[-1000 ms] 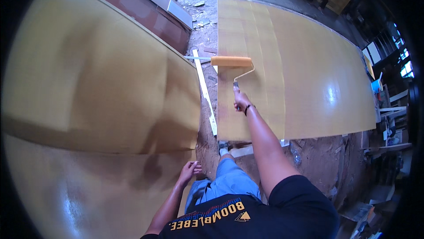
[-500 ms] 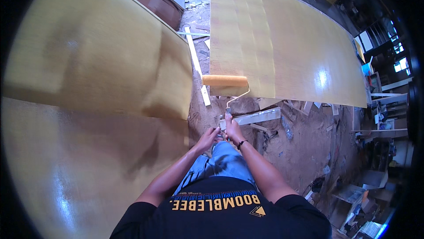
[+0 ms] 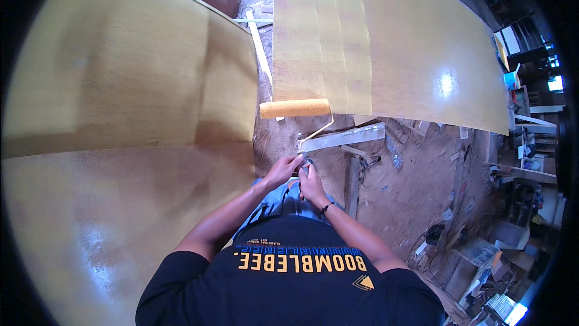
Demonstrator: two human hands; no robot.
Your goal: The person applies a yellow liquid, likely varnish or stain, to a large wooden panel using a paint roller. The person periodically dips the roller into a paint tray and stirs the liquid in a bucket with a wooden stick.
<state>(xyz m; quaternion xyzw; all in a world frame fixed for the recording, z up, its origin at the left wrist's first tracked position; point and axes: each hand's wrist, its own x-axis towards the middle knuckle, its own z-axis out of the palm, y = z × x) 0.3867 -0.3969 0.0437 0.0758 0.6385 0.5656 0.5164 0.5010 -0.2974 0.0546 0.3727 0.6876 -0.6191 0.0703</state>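
A rough workshop, by the look of it — broad, flat yellow-brown sheets (image 3: 446, 30) with a glossy sheen spread left and right, and an orange cylindrical paint roller (image 3: 295, 108) on a bent wire frame is held out near them. Whitish, straight-edged timber offcuts (image 3: 347, 137) litter the bare brown earth floor (image 3: 410, 190), and pale wooden shelving (image 3: 525, 173) crowded with mixed clutter stands along the dim right side

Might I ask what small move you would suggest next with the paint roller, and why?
I would probably ease the paint roller in the right hand slightly to the right: in this view its left end sticks out past the left edge of the yellowish panel, while the panel's ridged streaks mostly lie further right.
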